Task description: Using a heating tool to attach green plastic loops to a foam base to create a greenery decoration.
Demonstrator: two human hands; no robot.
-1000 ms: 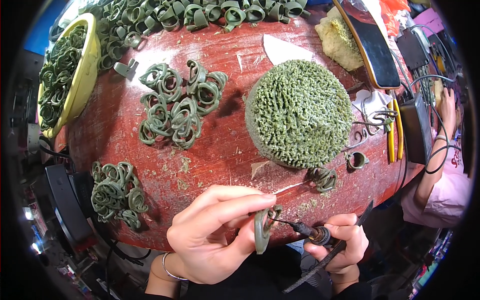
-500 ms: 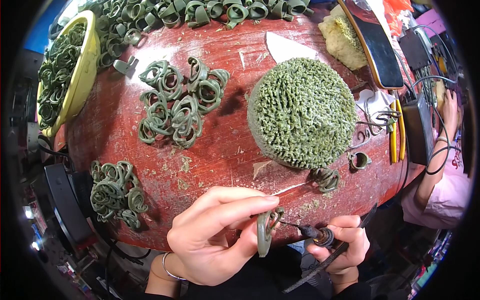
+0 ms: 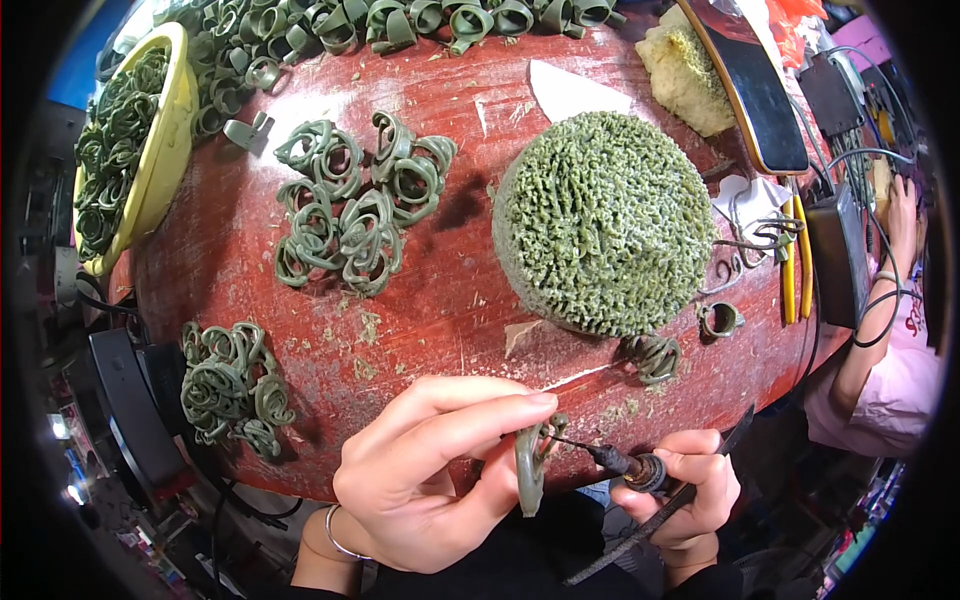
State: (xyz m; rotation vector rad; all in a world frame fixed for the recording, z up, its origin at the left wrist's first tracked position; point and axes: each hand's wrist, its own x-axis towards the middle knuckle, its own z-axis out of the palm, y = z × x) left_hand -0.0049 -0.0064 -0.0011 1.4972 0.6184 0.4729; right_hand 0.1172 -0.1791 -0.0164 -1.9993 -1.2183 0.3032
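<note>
— That round, dark-red wooden tabletop [image 3: 450, 300] is crowded, isn't it?

— Yes. At its near edge the left hand [image 3: 420, 480] pinches a green wax ring [image 3: 528, 470], grip closed. The right hand [image 3: 690, 485], fist tight around a thin black heated pen [image 3: 625, 462], touches its tip to the ring. Little open room.

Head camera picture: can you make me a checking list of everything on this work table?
Surface: round dark red table, scratched, with green crumbs.
Job's things: green wax ring pinched in the left hand; thin pointed tool in the right hand, its tip at the ring.
Clutter: green spiky dome, ring clusters, a cluster at the left edge, yellow bowl of rings, yellowish sponge.
Hands: both closed on their items.
Cables: black wires on the right; the tool's cord.
Surroundings: another person's arm at the right.
</note>
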